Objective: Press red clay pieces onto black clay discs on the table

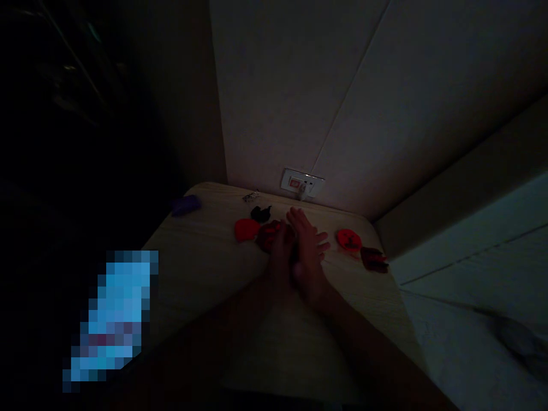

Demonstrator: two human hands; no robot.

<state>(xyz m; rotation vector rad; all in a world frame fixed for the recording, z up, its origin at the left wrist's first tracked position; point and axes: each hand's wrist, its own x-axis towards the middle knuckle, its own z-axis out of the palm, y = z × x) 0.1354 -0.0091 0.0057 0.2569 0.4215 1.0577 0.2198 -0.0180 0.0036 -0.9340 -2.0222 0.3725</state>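
Note:
The scene is very dim. Both my hands meet at the middle of a small wooden table (205,268). My left hand (280,251) is curled over a dark red balloon-like piece (268,235). My right hand (309,242) lies beside it with fingers stretched out and slightly spread, touching the left hand. An orange-red piece (246,229) lies just left of the hands and a black piece (260,213) behind it. To the right lie an orange piece with black marks (348,240) and a dark red one (374,260).
A wall socket plate (302,184) with a plug sits on the wall behind the table. A purple object (187,204) lies at the table's back left corner, a small metallic thing (250,196) near the wall. A bed surface (471,274) lies to the right.

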